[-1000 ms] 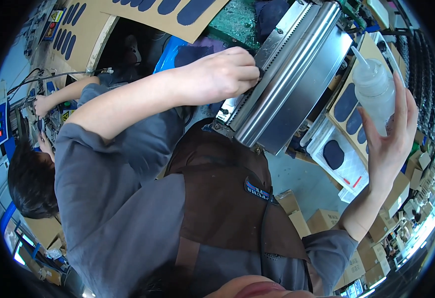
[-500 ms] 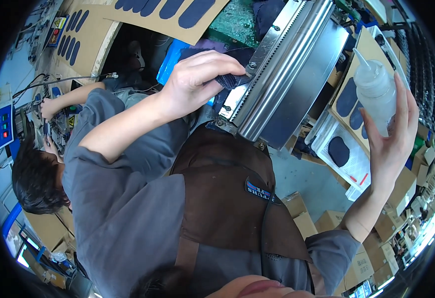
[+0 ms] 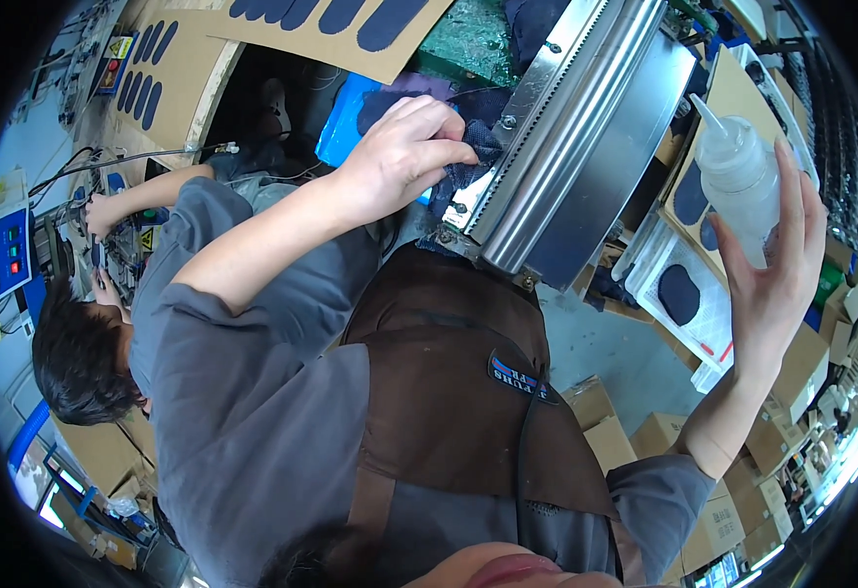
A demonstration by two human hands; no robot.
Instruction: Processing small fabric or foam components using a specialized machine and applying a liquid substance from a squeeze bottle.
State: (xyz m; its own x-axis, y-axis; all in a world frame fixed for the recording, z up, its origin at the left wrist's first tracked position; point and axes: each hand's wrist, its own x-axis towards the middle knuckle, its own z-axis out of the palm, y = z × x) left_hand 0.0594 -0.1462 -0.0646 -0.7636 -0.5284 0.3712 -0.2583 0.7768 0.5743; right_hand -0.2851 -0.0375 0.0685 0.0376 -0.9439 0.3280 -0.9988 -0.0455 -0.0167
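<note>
My left hand (image 3: 404, 162) is closed in a pinch at the near left edge of a steel roller machine (image 3: 556, 157). Dark navy fabric (image 3: 483, 145) shows at its fingertips, crumpled against the metal edge plate; its full outline is partly hidden by the fingers. On the right, my right hand (image 3: 777, 260) is wrapped round a translucent squeeze bottle (image 3: 738, 171) with a pointed nozzle. The thumb is on the near side, and the fingers are on the far right side. The bottle stands nearly upright, tilted slightly left, in front of a cardboard sheet bearing dark oval pads (image 3: 691, 194).
A white tray (image 3: 659, 294) with a dark pad (image 3: 679, 294) lies below the bottle. At the upper left, cardboard sheets (image 3: 189, 73) carry several dark oval pads. A co-worker (image 3: 86, 343) handles equipment at the left. Cardboard boxes (image 3: 596, 421) stand at lower right.
My left hand has shifted slightly, its fingers more curled; the dark ribbed piece that stuck out from its fingertips no longer shows distinctly. My right hand stays on the bottle.
</note>
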